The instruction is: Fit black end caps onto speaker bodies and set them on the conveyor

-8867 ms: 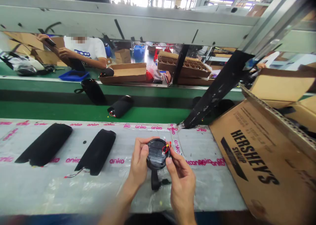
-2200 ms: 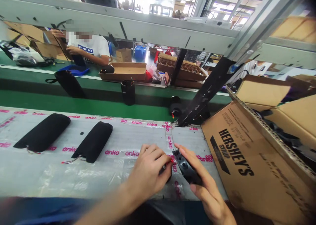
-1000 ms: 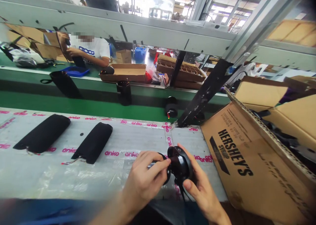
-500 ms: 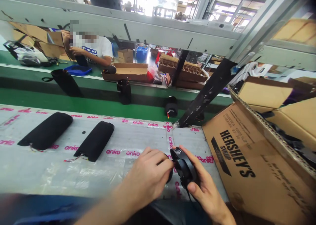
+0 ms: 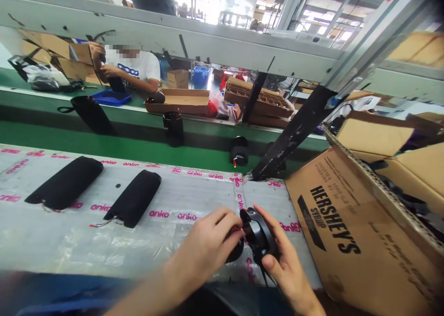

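My right hand (image 5: 287,260) grips a black round plastic cap (image 5: 258,235) from its right side, thumb below and fingers over the rim. A thin dark cord hangs from the cap's lower edge. The fingers of my left hand (image 5: 211,242) are pinched together at the cap's open inner side; what they hold is hidden. Just under those fingertips shows a dark rounded piece (image 5: 236,250), mostly covered by my hand. To the left, a black fabric-covered cylinder (image 5: 135,198) lies on the bench with wires out of its near end. Beyond it lies a larger similar cylinder (image 5: 67,182).
A large cardboard box (image 5: 333,223) with black parts inside stands close on the right. A black post (image 5: 291,133) slants behind the bench (image 5: 194,191). Black cylinders (image 5: 173,130) stand on the green belt (image 5: 145,149). Across it, a co-worker (image 5: 133,73) handles a dark piece.
My left fingers have shifted slightly at the cap's inner side, and more of the dark rounded piece below them shows. The right hand keeps its grip on the cap.
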Tool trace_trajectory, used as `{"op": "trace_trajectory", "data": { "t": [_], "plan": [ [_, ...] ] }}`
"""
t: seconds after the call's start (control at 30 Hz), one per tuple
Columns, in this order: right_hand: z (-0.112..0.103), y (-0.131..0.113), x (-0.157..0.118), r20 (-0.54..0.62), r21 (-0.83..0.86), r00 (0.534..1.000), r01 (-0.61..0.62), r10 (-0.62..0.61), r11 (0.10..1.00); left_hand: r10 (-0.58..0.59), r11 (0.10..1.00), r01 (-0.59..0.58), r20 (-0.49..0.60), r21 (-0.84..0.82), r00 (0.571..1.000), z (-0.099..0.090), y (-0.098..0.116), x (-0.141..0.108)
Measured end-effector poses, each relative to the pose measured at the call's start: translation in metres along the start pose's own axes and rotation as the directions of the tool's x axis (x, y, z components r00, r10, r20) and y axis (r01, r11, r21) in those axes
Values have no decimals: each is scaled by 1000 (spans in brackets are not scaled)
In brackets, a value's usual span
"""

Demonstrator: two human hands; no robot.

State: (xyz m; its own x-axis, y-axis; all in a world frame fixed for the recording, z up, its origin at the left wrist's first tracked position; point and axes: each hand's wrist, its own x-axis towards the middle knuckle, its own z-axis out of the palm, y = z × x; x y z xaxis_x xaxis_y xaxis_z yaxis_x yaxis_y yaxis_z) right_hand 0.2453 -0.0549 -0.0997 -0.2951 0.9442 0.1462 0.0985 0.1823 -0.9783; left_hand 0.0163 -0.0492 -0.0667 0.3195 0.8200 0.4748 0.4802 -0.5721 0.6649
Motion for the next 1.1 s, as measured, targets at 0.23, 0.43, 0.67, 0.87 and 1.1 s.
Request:
{"op": "trace_trajectory", "data": {
  "t": [0.23, 0.43, 0.67, 0.87, 1.1],
  "plan": [
    [14, -2, 2, -46, 41, 999, 0, 2, 999, -17, 995, 37, -210, 95, 978, 7, -7, -24],
    [24, -4, -1, -34, 90, 999, -2, 5, 996, -24, 999, 35, -288, 32, 957, 18, -5, -25],
    [36, 10, -8, -169, 66, 983, 83, -70, 994, -34, 999, 41, -339, 14, 940, 28, -6, -29],
    [41, 7, -5, -241, 58, 961, 154, -136, 986, -57, 994, 87, -388, 61, 920, 33, -8, -34],
    [49, 6, -6, -288, 2, 939, 195, -186, 981, -148, 980, 192, -468, 49, 871, 38, -7, -32]
  ]
}}
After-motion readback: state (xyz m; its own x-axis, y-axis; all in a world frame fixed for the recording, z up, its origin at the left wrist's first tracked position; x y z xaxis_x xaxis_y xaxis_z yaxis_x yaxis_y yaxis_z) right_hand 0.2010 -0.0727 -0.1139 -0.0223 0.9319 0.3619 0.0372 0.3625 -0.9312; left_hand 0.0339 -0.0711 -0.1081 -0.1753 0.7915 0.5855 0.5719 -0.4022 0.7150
